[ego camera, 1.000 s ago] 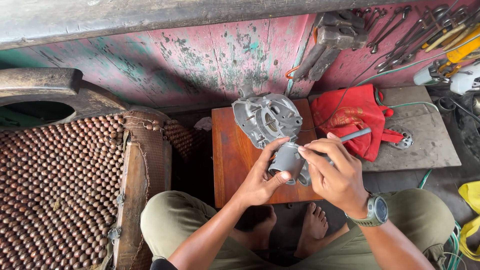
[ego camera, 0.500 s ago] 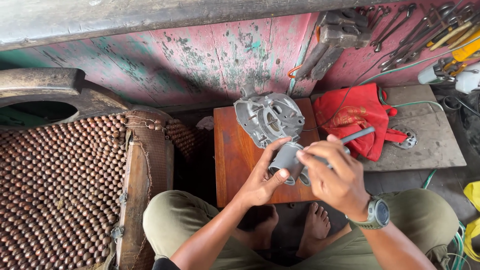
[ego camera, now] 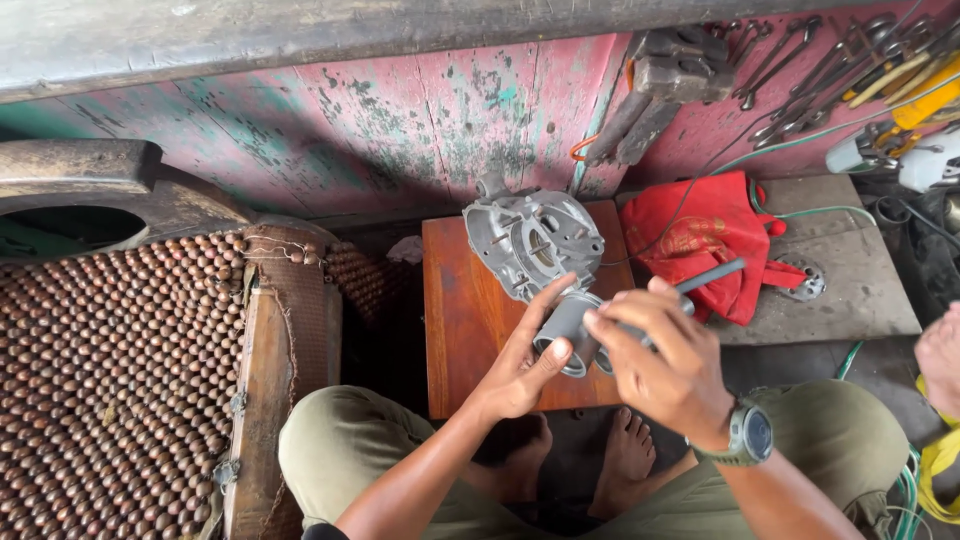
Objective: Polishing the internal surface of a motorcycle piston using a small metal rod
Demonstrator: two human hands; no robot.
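Two hands work a grey cylindrical part over a small wooden desk.

Nearest are the person's olive trousers (ego camera: 400,450) and bare feet (ego camera: 625,455) on the floor. Just beyond, the left hand (ego camera: 520,365) is clamped around a grey metal cylinder (ego camera: 566,335), thumb across its open end, while the right hand (ego camera: 665,365), with a wristwatch (ego camera: 750,435) on its wrist, is closed on a thin dark rod (ego camera: 705,277) that angles up to the right. The cylinder is held above the near right part of the reddish-brown desk (ego camera: 470,330). Farther back on the desk an aluminium engine casing (ego camera: 530,240) stands tilted. To its right lies a red cloth (ego camera: 715,235) on a grey slab (ego camera: 850,290). At the left is a wooden beaded seat mat (ego camera: 110,380). Farthest, wrenches (ego camera: 800,70) lie along the peeling pink wall (ego camera: 400,120).
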